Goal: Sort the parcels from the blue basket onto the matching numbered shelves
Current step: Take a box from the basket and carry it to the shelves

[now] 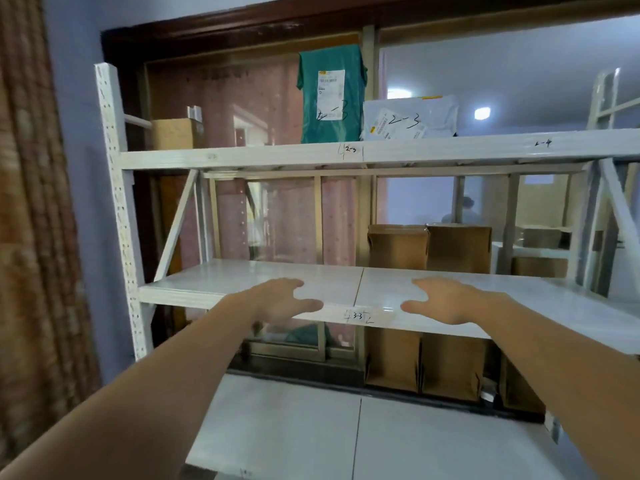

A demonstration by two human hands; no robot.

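Your left hand (282, 299) and right hand (446, 299) reach out over the front edge of the middle shelf (242, 277), fingers straight and loosely spread, holding nothing. A mark reading 3-3 (358, 316) sits on that edge between your hands. On the upper shelf (242, 155), marked 2-3, a green parcel (330, 95) stands upright just beside a white parcel (410, 117); both bear a handwritten 2-3. Two brown cartons (429, 247) stand behind the middle shelf.

Head view, near and level, faces the white shelving (242, 155), edges perhaps blurred
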